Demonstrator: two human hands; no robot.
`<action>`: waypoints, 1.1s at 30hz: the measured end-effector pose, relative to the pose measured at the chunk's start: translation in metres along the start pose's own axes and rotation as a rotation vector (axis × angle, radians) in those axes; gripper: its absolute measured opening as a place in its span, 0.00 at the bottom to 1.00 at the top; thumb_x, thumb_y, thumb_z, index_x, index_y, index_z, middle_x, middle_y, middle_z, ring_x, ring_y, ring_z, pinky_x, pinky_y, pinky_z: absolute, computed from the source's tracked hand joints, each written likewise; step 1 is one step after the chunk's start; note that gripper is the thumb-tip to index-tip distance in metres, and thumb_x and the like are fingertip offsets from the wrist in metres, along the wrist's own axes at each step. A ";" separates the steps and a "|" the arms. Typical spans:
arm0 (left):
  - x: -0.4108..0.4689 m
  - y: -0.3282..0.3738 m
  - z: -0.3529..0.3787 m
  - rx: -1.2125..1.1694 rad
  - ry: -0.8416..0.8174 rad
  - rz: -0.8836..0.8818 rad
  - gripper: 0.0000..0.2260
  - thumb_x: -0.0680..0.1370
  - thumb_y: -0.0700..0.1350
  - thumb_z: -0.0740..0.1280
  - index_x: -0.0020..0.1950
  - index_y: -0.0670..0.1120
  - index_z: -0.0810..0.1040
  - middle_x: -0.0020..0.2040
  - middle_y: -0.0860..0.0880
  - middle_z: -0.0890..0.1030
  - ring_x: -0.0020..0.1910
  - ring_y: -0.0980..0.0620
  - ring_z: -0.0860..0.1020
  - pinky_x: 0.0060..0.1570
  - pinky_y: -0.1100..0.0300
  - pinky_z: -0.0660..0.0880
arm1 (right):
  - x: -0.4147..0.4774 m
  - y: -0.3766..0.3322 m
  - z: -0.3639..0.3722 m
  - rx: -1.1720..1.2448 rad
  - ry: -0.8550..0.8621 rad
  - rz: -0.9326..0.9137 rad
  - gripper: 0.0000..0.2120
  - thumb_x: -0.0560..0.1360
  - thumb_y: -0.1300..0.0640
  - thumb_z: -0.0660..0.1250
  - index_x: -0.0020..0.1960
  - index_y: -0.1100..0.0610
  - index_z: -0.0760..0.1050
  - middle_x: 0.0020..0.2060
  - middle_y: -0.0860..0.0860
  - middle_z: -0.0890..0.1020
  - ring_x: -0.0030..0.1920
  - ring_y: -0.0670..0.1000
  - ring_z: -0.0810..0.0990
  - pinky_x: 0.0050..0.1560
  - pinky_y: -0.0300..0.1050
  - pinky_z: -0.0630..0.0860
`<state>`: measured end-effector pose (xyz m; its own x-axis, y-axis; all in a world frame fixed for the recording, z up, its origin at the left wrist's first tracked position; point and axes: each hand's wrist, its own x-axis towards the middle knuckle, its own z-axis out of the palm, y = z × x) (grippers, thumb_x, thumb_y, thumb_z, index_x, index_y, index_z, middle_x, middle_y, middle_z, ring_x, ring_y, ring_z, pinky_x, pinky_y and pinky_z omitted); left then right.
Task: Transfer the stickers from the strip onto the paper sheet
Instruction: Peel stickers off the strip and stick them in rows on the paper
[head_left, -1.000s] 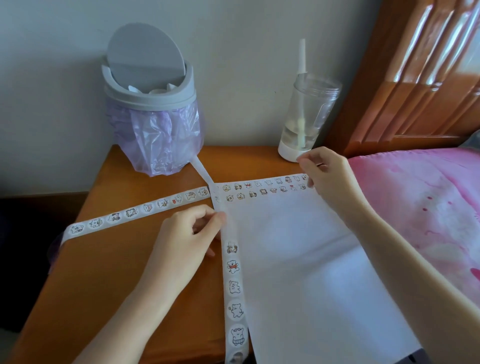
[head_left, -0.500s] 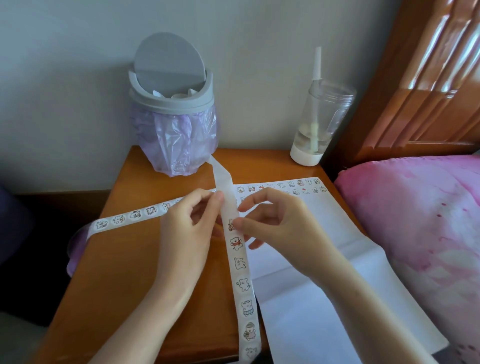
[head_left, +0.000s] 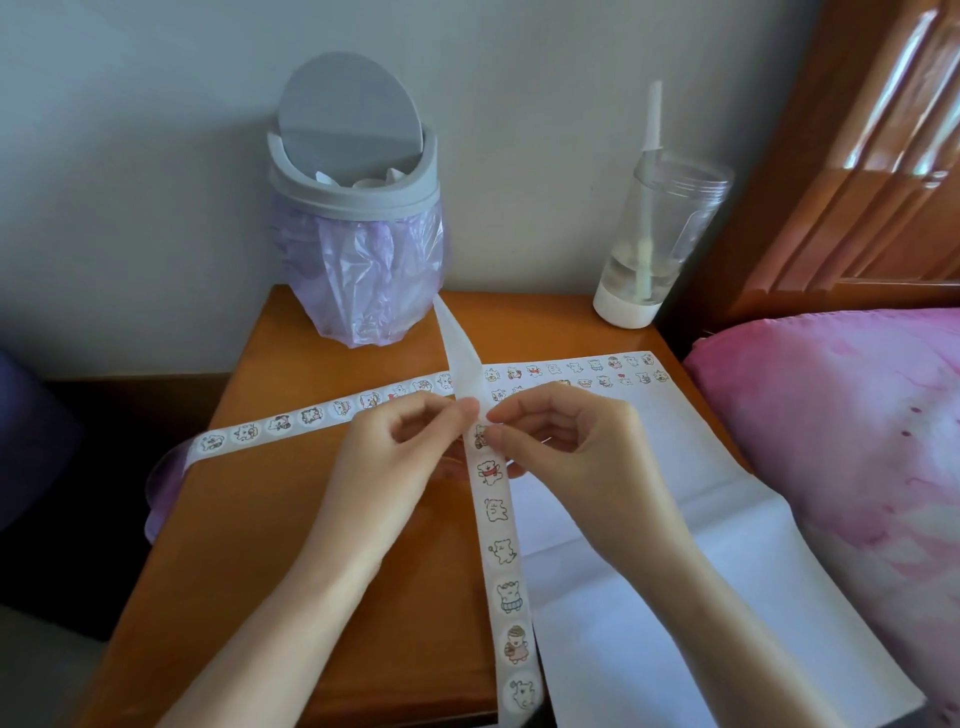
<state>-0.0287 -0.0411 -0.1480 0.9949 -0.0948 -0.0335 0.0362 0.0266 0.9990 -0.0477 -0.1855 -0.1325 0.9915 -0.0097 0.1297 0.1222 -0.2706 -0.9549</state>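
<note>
head: strip (head_left: 500, 545) lies near-far, bare end far.

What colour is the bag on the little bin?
The bag is pale purple, seen clearest in the head view.

Hands: two, left hand (head_left: 400, 447) and right hand (head_left: 576, 452).
Sticker strip (head_left: 498, 530): two runs crossing mid-surface (head_left: 291, 519); whether one piece, cannot tell.
Strip stickers (head_left: 510, 596) on near run: seven visible.
Paper sheet (head_left: 649, 597): one, right edge.
Sheet stickers (head_left: 574, 368): two rows along far edge, too small to count.
Bin (head_left: 353, 176): one, far-left corner.
Cup (head_left: 660, 234) with straw: one, far-right corner.
</note>
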 end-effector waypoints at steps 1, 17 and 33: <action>0.000 0.000 -0.001 0.004 -0.002 0.009 0.08 0.77 0.44 0.67 0.40 0.45 0.83 0.37 0.48 0.85 0.38 0.50 0.85 0.43 0.59 0.82 | 0.000 0.000 0.000 -0.014 0.012 -0.004 0.04 0.71 0.64 0.73 0.42 0.56 0.81 0.35 0.51 0.85 0.36 0.49 0.83 0.38 0.39 0.80; -0.004 -0.001 -0.011 0.097 0.066 0.007 0.08 0.76 0.46 0.68 0.40 0.45 0.83 0.35 0.49 0.85 0.35 0.51 0.84 0.37 0.66 0.79 | -0.002 0.001 0.012 -0.277 0.039 -0.115 0.05 0.72 0.60 0.71 0.40 0.51 0.80 0.38 0.43 0.81 0.42 0.42 0.78 0.39 0.33 0.75; -0.002 -0.012 -0.009 0.075 0.034 -0.080 0.10 0.78 0.43 0.65 0.45 0.39 0.82 0.40 0.48 0.86 0.40 0.53 0.85 0.38 0.63 0.80 | 0.065 0.011 -0.022 -0.300 -0.212 0.282 0.03 0.73 0.58 0.70 0.44 0.57 0.82 0.38 0.54 0.84 0.32 0.46 0.77 0.36 0.38 0.76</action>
<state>-0.0299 -0.0320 -0.1599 0.9919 -0.0595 -0.1126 0.1095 -0.0540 0.9925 0.0176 -0.2100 -0.1288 0.9752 0.0657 -0.2114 -0.1409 -0.5524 -0.8216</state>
